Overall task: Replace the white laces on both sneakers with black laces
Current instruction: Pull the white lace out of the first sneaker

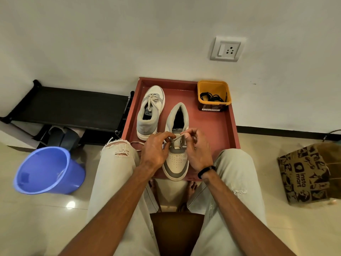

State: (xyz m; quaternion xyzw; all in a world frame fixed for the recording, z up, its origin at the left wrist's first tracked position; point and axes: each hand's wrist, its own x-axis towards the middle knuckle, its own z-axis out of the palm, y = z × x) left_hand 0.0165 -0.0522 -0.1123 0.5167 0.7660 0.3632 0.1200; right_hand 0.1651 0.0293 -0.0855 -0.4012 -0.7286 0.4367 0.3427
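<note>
Two white and grey sneakers stand on a red tray (221,130). The near sneaker (176,161) points its toe at me and its white lace (176,138) is mostly pulled out. My left hand (155,150) grips the sneaker's left side by the eyelets. My right hand (195,146) pinches the white lace, which runs taut from the eyelets to its fingertips. A loose end of the lace (137,143) trails left off the tray. The far sneaker (150,111) is still tied with a white lace. Black laces (212,97) lie coiled in a yellow tub (214,87).
A blue bucket (48,170) stands on the floor at the left. A black shoe rack (70,108) lines the wall behind it. A printed paper bag (310,172) sits at the right. My knees flank the tray's near edge.
</note>
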